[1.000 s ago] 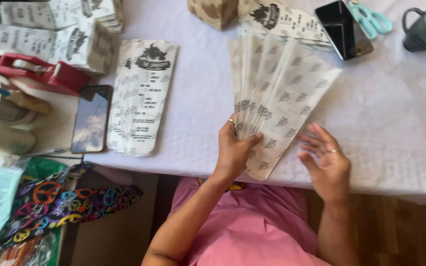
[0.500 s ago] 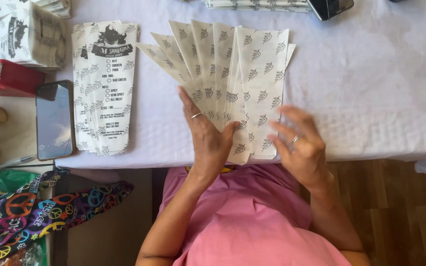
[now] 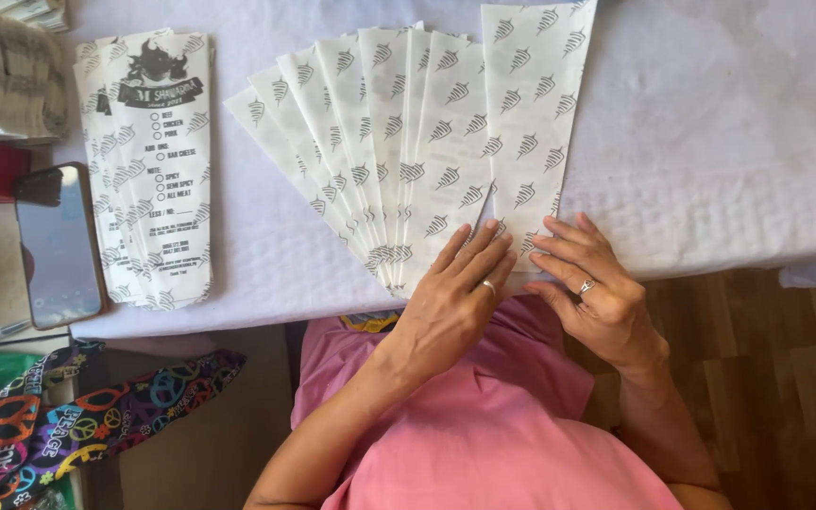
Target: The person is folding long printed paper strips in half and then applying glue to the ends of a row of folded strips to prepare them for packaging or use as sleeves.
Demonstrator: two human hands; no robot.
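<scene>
Under my fingertips, at the near edge of the table (image 3: 729, 151), lies a fan of long printed paper bags (image 3: 408, 151), their narrow ends gathered beneath my left hand (image 3: 455, 302) and their far ends spread away from me. My left fingers are stretched flat and close together, pressing on the gathered ends and gripping nothing. My right hand (image 3: 592, 293) sits just beside them, fingers loosely spread, tips resting on the bottom of the rightmost bag (image 3: 535, 113), which stands apart from the rest. The risk I judge is slippage: the paper looks slick and the gathered ends overhang the table edge, so lightening my left hand's pressure could let the fan collapse or slide into my lap. Well to my left, a separate stack of bags (image 3: 148, 170) and a phone (image 3: 59, 246) lie out of harm's way.
</scene>
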